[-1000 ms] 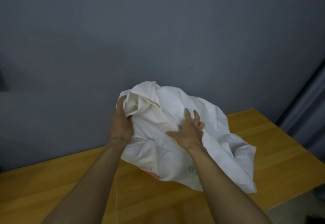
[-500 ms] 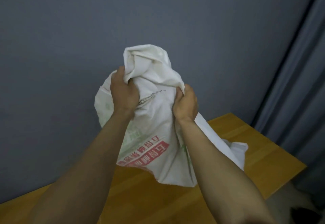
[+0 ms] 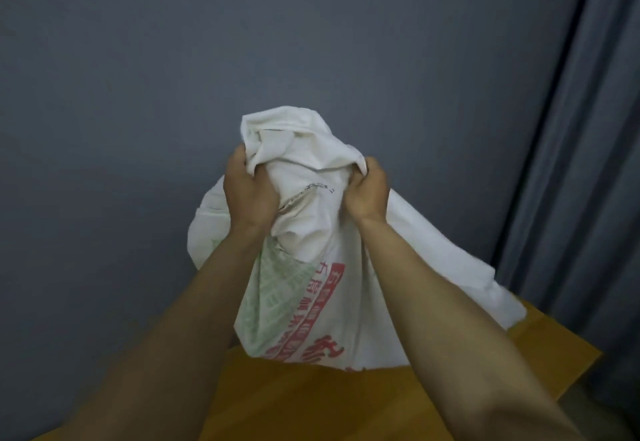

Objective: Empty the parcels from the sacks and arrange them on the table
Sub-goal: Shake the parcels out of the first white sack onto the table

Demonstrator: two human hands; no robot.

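A white woven sack (image 3: 311, 253) with red and green print hangs in the air above the wooden table (image 3: 398, 402). My left hand (image 3: 247, 195) grips bunched fabric near the sack's upper end. My right hand (image 3: 369, 193) grips the same bunched end a little to the right. The sack's lower part droops down between my forearms, and one loose corner trails to the right over the table. No parcels are visible; whatever is inside the sack is hidden.
A plain grey wall (image 3: 242, 60) stands right behind the table. A grey curtain (image 3: 588, 163) hangs at the right. The table's right corner (image 3: 588, 354) ends close to the curtain.
Both hands have lifted the sack off the table. My right hand went from lying flat on the fabric to gripping it, and the printed side now faces me.
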